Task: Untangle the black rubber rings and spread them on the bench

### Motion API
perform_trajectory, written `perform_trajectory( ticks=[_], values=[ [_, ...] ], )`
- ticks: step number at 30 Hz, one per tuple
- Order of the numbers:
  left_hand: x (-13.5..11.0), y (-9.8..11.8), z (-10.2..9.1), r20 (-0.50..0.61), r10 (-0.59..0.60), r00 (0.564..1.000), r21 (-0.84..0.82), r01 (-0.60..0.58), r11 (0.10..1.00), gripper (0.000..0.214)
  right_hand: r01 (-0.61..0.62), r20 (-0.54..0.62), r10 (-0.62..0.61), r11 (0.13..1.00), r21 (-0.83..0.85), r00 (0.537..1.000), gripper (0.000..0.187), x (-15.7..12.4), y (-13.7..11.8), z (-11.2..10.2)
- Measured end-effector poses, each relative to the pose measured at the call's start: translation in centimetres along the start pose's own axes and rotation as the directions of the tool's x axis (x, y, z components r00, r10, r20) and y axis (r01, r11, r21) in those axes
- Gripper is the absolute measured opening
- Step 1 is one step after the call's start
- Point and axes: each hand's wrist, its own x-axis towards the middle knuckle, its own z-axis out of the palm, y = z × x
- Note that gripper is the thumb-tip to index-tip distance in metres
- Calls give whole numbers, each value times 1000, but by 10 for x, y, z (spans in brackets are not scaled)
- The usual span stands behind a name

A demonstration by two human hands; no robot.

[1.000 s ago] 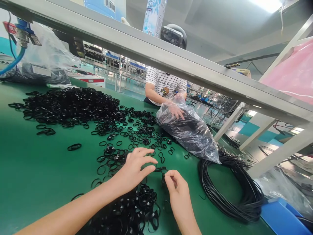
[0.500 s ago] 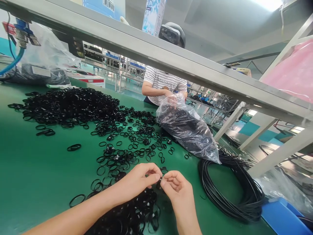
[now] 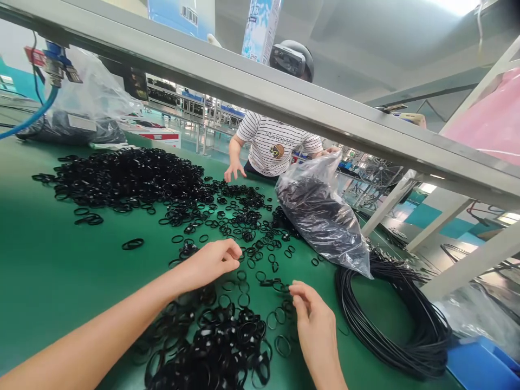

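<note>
My left hand (image 3: pixel 217 261) hovers over the green table, fingers curled and thumb apart from them; nothing shows in it. Below its wrist is a near pile of thin black rings (image 3: pixel 227 341), some looped over others. To the right, my right hand (image 3: pixel 314 325) has its thumb and forefinger slightly apart. Its fingertips are close to a small black ring (image 3: pixel 280 285) beside a short dark piece (image 3: pixel 267 283); whether they touch cannot be made out. Loose rings (image 3: pixel 260 249) are scattered between the hands and the far side.
A large heap of black rings (image 3: pixel 138 176) covers the back left. Across the table, a person (image 3: pixel 276 143) holds a clear plastic bag (image 3: pixel 325 222) of black items. A coil of black cable (image 3: pixel 390 346) and a blue bin (image 3: pixel 479 363) are at right. A metal shelf beam (image 3: pixel 260 89) crosses above.
My hands were together at the fingertips; now they are apart, the left further up and left, the right slightly right. The person opposite has lowered one hand towards the rings; the bag's top moved right.
</note>
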Motion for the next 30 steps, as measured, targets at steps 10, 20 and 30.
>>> perform_trajectory(
  ticks=[10,20,30],
  values=[
    [-2,-49,-46,29,-182,983,276,167,947,19,102,405,99,889,-447,909,37,-2,-10,-32],
    [-5,-25,-27,-38,134,990,99,-130,987,40,136,216,-96,974,-178,972,36,11,2,-2],
    [-36,-26,-19,181,-34,983,-74,48,996,5,343,384,-212,885,-314,899,33,26,-22,4]
  ],
)
